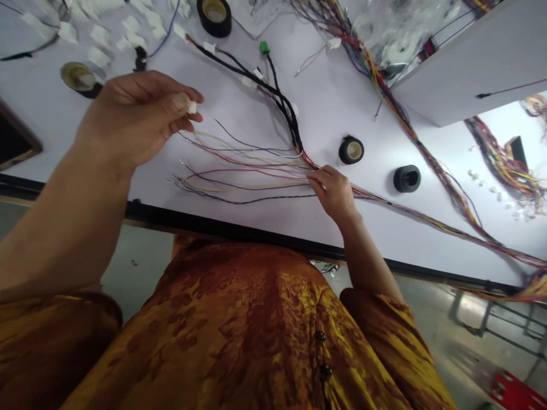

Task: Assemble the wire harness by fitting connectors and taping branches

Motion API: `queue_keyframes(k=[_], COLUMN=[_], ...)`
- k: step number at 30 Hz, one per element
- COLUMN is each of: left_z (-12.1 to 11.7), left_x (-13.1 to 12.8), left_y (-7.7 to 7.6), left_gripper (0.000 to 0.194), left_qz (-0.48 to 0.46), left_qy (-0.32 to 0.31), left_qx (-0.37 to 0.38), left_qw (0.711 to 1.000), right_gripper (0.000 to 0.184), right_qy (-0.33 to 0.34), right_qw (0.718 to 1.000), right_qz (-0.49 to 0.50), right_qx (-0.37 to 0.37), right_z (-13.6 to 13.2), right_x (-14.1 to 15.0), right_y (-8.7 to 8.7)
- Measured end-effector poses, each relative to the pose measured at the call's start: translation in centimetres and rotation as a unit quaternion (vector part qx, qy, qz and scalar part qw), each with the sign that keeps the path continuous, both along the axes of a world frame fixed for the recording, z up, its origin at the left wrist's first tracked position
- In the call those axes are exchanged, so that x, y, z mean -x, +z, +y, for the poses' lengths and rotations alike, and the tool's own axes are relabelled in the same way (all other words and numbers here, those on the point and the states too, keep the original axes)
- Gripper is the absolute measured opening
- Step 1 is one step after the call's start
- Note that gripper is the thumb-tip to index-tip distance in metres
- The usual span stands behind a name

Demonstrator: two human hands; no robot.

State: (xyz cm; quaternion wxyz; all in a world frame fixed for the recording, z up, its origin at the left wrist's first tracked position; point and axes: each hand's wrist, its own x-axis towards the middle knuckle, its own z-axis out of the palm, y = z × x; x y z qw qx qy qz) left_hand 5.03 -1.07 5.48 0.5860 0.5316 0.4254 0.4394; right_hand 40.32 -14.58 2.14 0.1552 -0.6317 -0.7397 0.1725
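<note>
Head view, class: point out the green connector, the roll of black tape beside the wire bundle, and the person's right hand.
green connector (265,48): head view, on its body.
roll of black tape (344,152): head view, on its outer wrap.
right hand (333,195): head view, on its back.

Mustard-yellow garment (222,330) mottled with rust brown, white worktop (342,114), thin red, blue, yellow and black wires (243,171), black tape roll (351,150), green connector (265,47)
</note>
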Motion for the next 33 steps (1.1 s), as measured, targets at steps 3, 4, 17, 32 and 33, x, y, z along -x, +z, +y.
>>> queue_keyframes(k=[3,4,17,32,33], left_z=[0.0,0.1,1.0,4.1,4.4], left_x=[-0.4,-0.5,-0.9,-1.3,-1.4], left_y=[0.0,-0.1,0.1,-0.7,-0.8], left_gripper=[0.015,0.019,0.022,0.024,0.026], left_qz=[0.017,0.019,0.021,0.046,0.051], left_qy=[0.014,0.017,0.007,-0.021,-0.024], left_qx=[-0.01,-0.019,-0.002,0.031,0.03], left_qw=[1.0,0.999,1.0,0.998,0.998], right_gripper=[0.021,0.02,0.026,0.023,0.021], right_qy=[0.001,0.003,0.038,0.074,0.068], right_qw=[0.999,0.998,0.985,0.964,0.967], right_qz=[-0.039,-0.056,-0.163,-0.25,-0.242], right_qx=[-0.011,-0.015,0.043,0.053,0.047], right_z=[1.8,2.3,4.4,5.8,5.8], right_x=[1.3,1.6,4.0,4.7,4.7], right_y=[-0.4,-0.6,0.6,0.5,0.4])
